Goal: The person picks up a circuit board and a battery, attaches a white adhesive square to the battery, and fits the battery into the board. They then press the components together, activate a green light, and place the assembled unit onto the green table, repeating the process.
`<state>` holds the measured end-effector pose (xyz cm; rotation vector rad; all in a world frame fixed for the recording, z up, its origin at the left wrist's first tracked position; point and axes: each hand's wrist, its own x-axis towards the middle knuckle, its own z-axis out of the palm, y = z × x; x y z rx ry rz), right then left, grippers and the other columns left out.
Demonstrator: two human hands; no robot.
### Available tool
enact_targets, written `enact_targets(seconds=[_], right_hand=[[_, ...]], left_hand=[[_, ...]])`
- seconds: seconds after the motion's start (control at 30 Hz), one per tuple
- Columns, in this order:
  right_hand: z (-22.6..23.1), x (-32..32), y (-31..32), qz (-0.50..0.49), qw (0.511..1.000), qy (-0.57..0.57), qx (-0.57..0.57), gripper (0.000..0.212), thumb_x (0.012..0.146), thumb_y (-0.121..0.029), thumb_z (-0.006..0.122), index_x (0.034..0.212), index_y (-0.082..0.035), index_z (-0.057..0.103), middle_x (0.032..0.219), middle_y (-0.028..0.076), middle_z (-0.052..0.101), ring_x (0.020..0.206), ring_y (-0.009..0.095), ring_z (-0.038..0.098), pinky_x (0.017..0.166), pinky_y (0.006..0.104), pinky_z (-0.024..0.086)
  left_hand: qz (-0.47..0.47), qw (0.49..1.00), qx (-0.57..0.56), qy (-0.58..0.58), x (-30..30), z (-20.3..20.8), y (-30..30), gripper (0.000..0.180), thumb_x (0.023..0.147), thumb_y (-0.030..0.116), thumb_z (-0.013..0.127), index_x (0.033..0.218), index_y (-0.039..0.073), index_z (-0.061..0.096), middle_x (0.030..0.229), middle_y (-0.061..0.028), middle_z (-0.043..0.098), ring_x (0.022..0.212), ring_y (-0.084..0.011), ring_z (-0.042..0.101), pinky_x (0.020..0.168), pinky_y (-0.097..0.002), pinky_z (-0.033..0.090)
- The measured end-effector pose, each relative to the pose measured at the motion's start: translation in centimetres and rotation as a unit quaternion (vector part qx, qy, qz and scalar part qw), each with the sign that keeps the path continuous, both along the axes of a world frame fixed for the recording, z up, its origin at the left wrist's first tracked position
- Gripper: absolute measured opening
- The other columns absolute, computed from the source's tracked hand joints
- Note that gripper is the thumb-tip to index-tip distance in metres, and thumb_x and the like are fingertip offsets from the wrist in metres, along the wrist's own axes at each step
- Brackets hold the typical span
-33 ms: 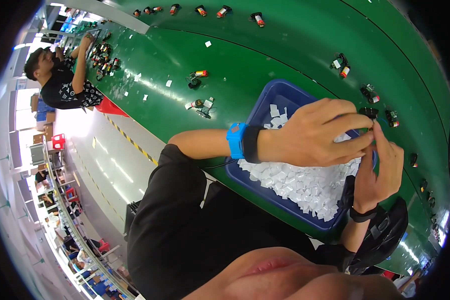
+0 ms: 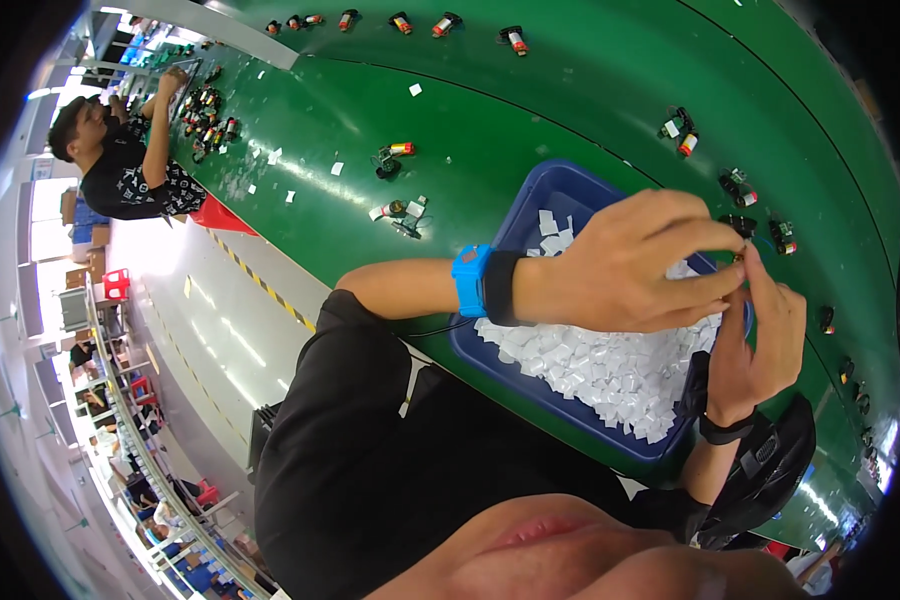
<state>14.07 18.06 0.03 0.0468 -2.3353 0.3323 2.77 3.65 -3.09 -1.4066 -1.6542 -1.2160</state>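
Note:
Above the right part of a blue plastic tub [image 2: 530, 205], my two hands meet at their fingertips. My left hand [image 2: 625, 270], with a blue band and a black band at the wrist, is closed in a pinch. My right hand [image 2: 768, 345], wearing a black wristband, has thumb and forefinger pressed against the left fingertips. Whatever they pinch is small and mostly hidden by the fingers. A dark small part [image 2: 738, 226] shows just beyond the fingertips; I cannot tell whether it is held or lies on the table. White square paper pieces [image 2: 610, 375] fill much of the tub below.
On the green table [image 2: 450, 120] lie small wired assemblies with orange-red cylinders [image 2: 400, 149], more in a row along the far side [image 2: 515, 40] and others at the right [image 2: 785, 237]. A black bag [image 2: 770, 465] sits beside my right forearm. Another person [image 2: 120, 165] works at the far left.

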Motion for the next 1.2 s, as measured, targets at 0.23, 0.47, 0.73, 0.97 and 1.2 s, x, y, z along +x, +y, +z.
enact_targets(seconds=[0.23, 0.47, 0.73, 0.97, 1.2], right_hand=[[0.4, 0.0, 0.0, 0.013, 0.999, 0.030, -0.043, 0.038, 0.073, 0.005, 0.084, 0.109, 0.000, 0.074, 0.096, 0.008, 0.076, 0.076, 0.023, 0.063, 0.066, 0.0299, 0.053], [0.3, 0.1, -0.1, 0.047, 0.999, -0.002, 0.024, 0.032, 0.075, 0.006, 0.082, 0.105, -0.002, 0.073, 0.097, 0.008, 0.074, 0.085, 0.027, 0.064, 0.075, 0.0342, 0.053], [1.1, 0.7, -0.1, 0.078, 0.993, -0.073, 0.039, 0.033, 0.075, 0.007, 0.080, 0.105, -0.003, 0.072, 0.102, 0.009, 0.072, 0.092, 0.029, 0.065, 0.080, 0.0366, 0.052], [0.8, 0.2, 0.4, 0.078, 0.994, -0.070, -0.031, 0.031, 0.075, 0.006, 0.081, 0.103, -0.004, 0.072, 0.101, 0.010, 0.072, 0.087, 0.028, 0.067, 0.074, 0.0332, 0.053], [1.0, 1.6, -0.8, -0.008, 0.994, -0.067, -0.081, 0.030, 0.070, 0.005, 0.084, 0.096, -0.003, 0.071, 0.099, 0.008, 0.075, 0.088, 0.025, 0.067, 0.073, 0.0317, 0.053]], left_hand=[[-0.118, 0.986, 0.010, -0.118, -2.6, 0.6, -0.5, 0.030, 0.084, 0.019, 0.079, 0.112, 0.010, 0.074, 0.118, -0.0062, 0.067, 0.094, -0.0235, 0.059, 0.080, -0.0338, 0.052], [-0.204, 0.821, -0.214, -0.489, -2.2, 1.8, -1.4, 0.032, 0.093, 0.018, 0.071, 0.122, 0.006, 0.064, 0.104, -0.0088, 0.069, 0.091, -0.0176, 0.064, 0.076, -0.0329, 0.054], [-0.284, 0.779, -0.221, -0.514, -2.1, 1.1, -1.2, 0.025, 0.096, 0.011, 0.062, 0.120, 0.002, 0.061, 0.090, -0.0061, 0.067, 0.083, -0.0125, 0.066, 0.069, -0.0266, 0.054], [-0.292, 0.764, -0.234, -0.525, -2.6, 1.7, -1.3, 0.027, 0.094, 0.002, 0.062, 0.121, 0.002, 0.063, 0.096, -0.0055, 0.065, 0.086, -0.0101, 0.064, 0.070, -0.0248, 0.055], [-0.235, 0.789, -0.238, -0.515, -1.5, 2.1, -0.8, 0.028, 0.091, 0.000, 0.065, 0.119, 0.000, 0.065, 0.098, -0.0060, 0.065, 0.086, -0.0108, 0.063, 0.073, -0.0268, 0.058]])
